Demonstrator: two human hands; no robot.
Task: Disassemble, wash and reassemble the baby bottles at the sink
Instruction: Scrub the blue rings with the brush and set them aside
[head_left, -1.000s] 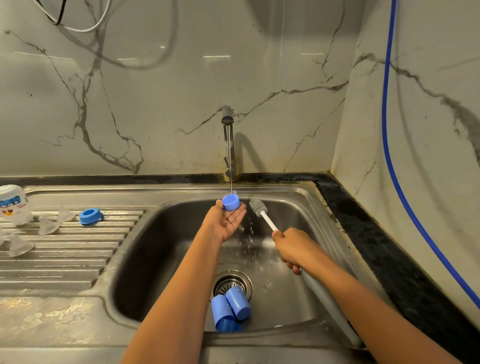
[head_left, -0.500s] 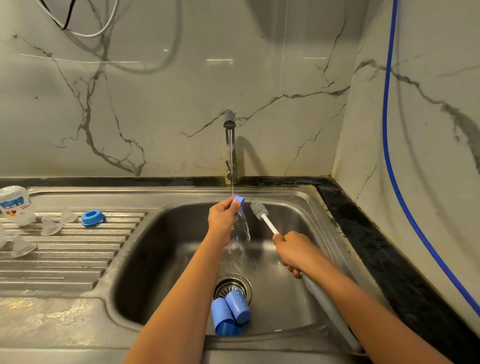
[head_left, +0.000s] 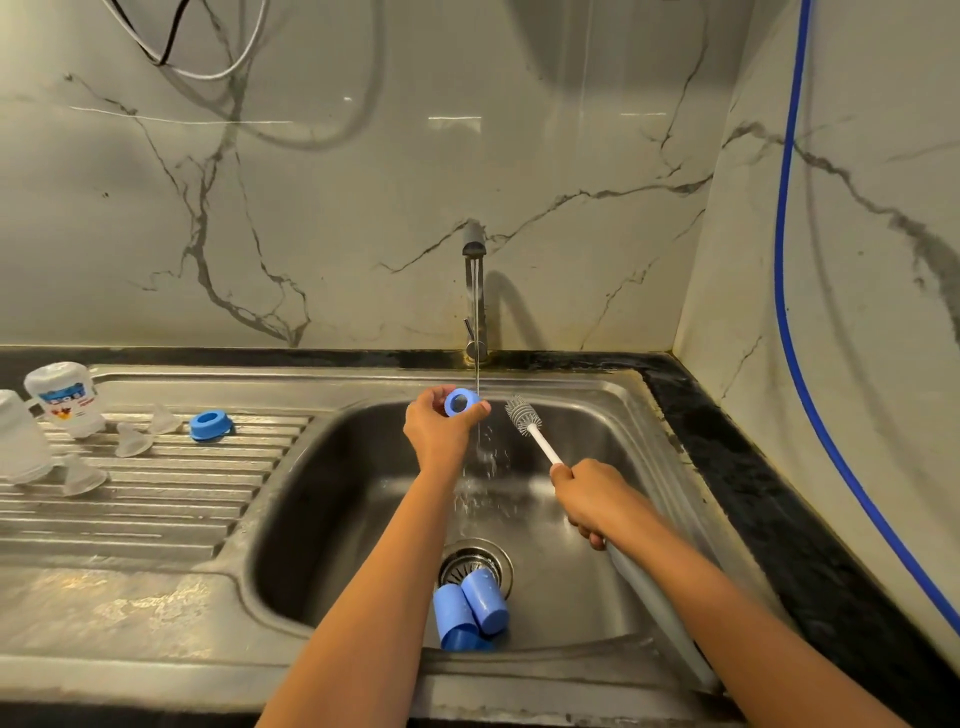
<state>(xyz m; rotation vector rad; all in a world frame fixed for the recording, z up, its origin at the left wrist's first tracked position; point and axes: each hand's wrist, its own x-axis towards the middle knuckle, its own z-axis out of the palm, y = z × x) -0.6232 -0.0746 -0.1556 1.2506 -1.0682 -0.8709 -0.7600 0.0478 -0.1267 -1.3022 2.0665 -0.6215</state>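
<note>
Rinsing under the running tap (head_left: 474, 291): the left hand (head_left: 441, 431) pinches a blue screw ring (head_left: 461, 401) at the stream, and the right hand (head_left: 592, 499) grips the bottle brush (head_left: 522, 413) beside it. Upturned bottles (head_left: 62, 397), teats (head_left: 134, 440) and another ring (head_left: 208, 425) sit on the drainboard (head_left: 156, 499), apparently washed. Blue caps (head_left: 470, 608) lie by the drain (head_left: 475, 558), and reassembly looks not yet begun.

left hand (head_left: 439, 434) pinches blue ring (head_left: 461, 401) (arm outstretched) | right hand (head_left: 592, 499) grips brush (head_left: 543, 447)

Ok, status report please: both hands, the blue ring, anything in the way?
Left hand pinches blue ring below the tap. Right hand grips brush, head beside ring, not touching. Nothing in between; blue caps lie by drain.
</note>
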